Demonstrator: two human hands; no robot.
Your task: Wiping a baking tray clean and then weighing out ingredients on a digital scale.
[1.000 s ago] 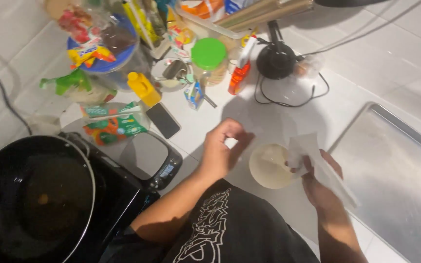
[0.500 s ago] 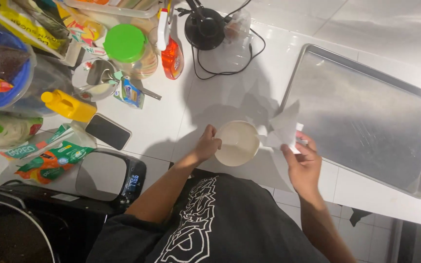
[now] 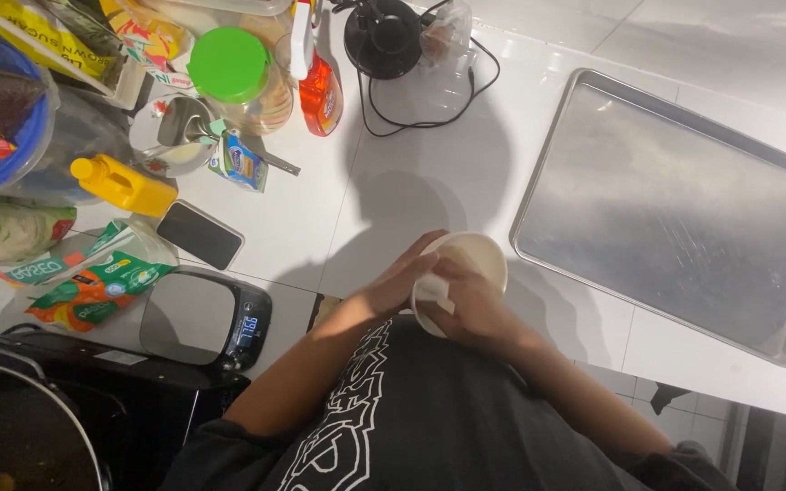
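Observation:
A small cream bowl (image 3: 479, 255) is held just above the white counter's front edge, close to my body. My left hand (image 3: 400, 280) grips its left rim with the fingers curled over the edge. My right hand (image 3: 473, 307) wraps the near side of the bowl and presses a white piece of paper (image 3: 430, 289) against it. Both hands touch each other at the bowl. The inside of the bowl is mostly hidden by my fingers.
A large metal baking tray (image 3: 666, 209) lies right of the bowl. To the left are a kitchen scale (image 3: 206, 318), a dark phone (image 3: 199, 235), a yellow bottle (image 3: 125, 185), snack packets, a green-lidded jar (image 3: 227, 65), an orange spray bottle (image 3: 318, 91) and a black corded appliance (image 3: 384, 36). A black pot (image 3: 11, 436) sits at the lower left.
My right hand brought the white paper from beside the bowl onto it. Both hands have closed around the bowl, and my view has shifted right toward the tray.

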